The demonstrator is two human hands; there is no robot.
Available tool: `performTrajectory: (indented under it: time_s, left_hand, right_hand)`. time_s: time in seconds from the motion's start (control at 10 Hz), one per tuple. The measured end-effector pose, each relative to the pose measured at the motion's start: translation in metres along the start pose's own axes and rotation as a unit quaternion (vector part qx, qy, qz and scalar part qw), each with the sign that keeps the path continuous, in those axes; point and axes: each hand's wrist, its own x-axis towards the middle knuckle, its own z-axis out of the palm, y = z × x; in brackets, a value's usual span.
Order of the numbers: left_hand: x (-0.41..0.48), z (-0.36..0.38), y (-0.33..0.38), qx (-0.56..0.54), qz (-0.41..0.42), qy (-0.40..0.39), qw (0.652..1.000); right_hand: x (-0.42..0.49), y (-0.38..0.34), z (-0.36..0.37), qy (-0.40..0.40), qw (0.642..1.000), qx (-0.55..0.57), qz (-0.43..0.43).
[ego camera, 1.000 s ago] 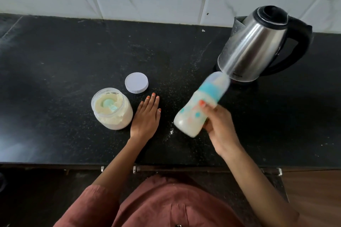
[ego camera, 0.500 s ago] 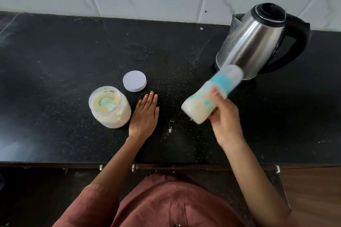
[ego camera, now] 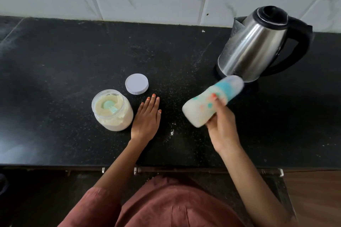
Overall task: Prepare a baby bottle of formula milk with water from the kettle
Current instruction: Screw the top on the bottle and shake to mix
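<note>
Milky bottle (ego camera: 210, 103) is gripped in your right hand (ego camera: 222, 127), clear of the counter (ego camera: 55, 72), long axis tilted, capped end toward the kettle (ego camera: 258, 46). Left hand (ego camera: 146, 119) lies flat, fingers straight, holding nothing.

One kettle (ego camera: 254, 48), one bottle (ego camera: 201, 110), one jar (ego camera: 115, 120) (uncapped), one lid (ego camera: 136, 84).

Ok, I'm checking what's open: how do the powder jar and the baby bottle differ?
The powder jar stands upright on the counter; the baby bottle is tilted in the air, gripped by the right hand. The jar is open, its white lid lying apart beside it; the bottle is closed, with its clear cap on. Both hold something pale and creamy.
</note>
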Motion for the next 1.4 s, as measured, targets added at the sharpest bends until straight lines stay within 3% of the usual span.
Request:
performTrajectory:
  time_s: [0.1, 0.2, 0.3, 0.4, 0.5, 0.6, 0.7, 0.8, 0.9, 1.0, 1.1, 1.2, 1.3, 1.4]
  left_hand:
    - [0.0, 0.0, -0.001, 0.002, -0.003, -0.008, 1.0]
    - [0.0, 0.0, 0.0, 0.003, -0.003, -0.003, 1.0]
    - [0.0, 0.0, 0.0, 0.002, -0.001, -0.002, 1.0]
    - [0.0, 0.0, -0.001, 0.001, 0.001, -0.009, 1.0]
    - [0.0, 0.001, -0.001, 0.0, -0.001, -0.004, 1.0]
    - [0.0, 0.001, -0.001, 0.002, 0.0, 0.001, 1.0]
    - [0.0, 0.001, -0.001, 0.0, -0.001, 0.004, 1.0]
    - [0.0, 0.0, -0.001, -0.002, -0.004, -0.007, 1.0]
    - [0.0, 0.0, 0.0, 0.0, -0.003, -0.001, 1.0]
    - [0.0, 0.001, -0.001, 0.0, 0.0, 0.001, 1.0]
    - [0.0, 0.001, -0.001, 0.001, -0.001, -0.002, 1.0]
    - [0.0, 0.001, -0.001, 0.001, -0.002, -0.008, 1.0]
    - [0.0, 0.0, -0.001, 0.001, -0.002, -0.004, 1.0]
    - [0.0, 0.001, -0.001, 0.0, 0.0, -0.006, 1.0]
  right_hand:
    - [-0.011, 0.007, -0.004, -0.078, 0.985, -0.15, 0.029]
    - [0.002, -0.01, -0.003, 0.004, 1.0, 0.004, -0.008]
    - [0.007, -0.014, -0.002, 0.054, 0.995, 0.073, -0.034]
    - [-0.01, -0.001, -0.002, -0.058, 0.992, -0.109, 0.016]
    - [-0.006, -0.007, -0.004, -0.057, 0.991, -0.12, 0.002]
    - [0.009, -0.019, 0.001, 0.042, 0.996, 0.076, -0.036]
    - [0.002, -0.007, 0.001, -0.02, 0.999, -0.018, -0.025]
    - [-0.011, 0.003, -0.002, -0.108, 0.973, -0.202, 0.0]
    - [0.002, -0.009, 0.002, -0.019, 0.999, -0.042, -0.022]
    - [0.01, -0.013, 0.003, 0.062, 0.993, 0.089, -0.045]
    - [-0.008, 0.003, 0.003, -0.025, 0.998, -0.054, -0.001]
    - [-0.009, 0.005, -0.001, -0.043, 0.993, -0.108, 0.006]
    - [0.007, -0.009, 0.0, 0.064, 0.995, 0.076, -0.031]
    - [0.004, -0.005, 0.002, 0.071, 0.995, 0.054, -0.053]
